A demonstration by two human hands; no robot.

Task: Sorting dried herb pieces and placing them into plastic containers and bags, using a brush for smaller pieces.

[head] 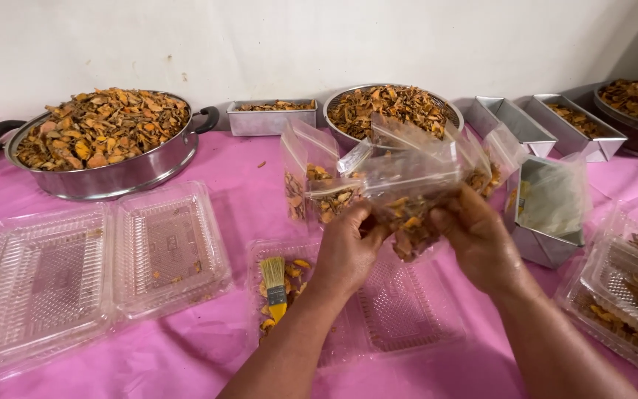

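Both hands hold one clear plastic bag (407, 181) partly filled with dried orange-brown slices, above the middle of the pink table. My left hand (345, 247) pinches the bag's lower left side. My right hand (478, 236) grips its lower right side. Two similar filled bags (311, 185) stand just behind, and another bag (492, 162) stands to the right. Under the hands lies an open clear clamshell tray (400, 310) with a small yellow-handled brush (275, 284) and a few slices in its left half.
A large metal pan (112, 174) heaped with dried slices sits back left. A round metal bowl (337, 103) and several rectangular metal tins (267, 122) line the wall. Empty clamshell trays (164, 247) lie at left, filled ones (629, 288) at right.
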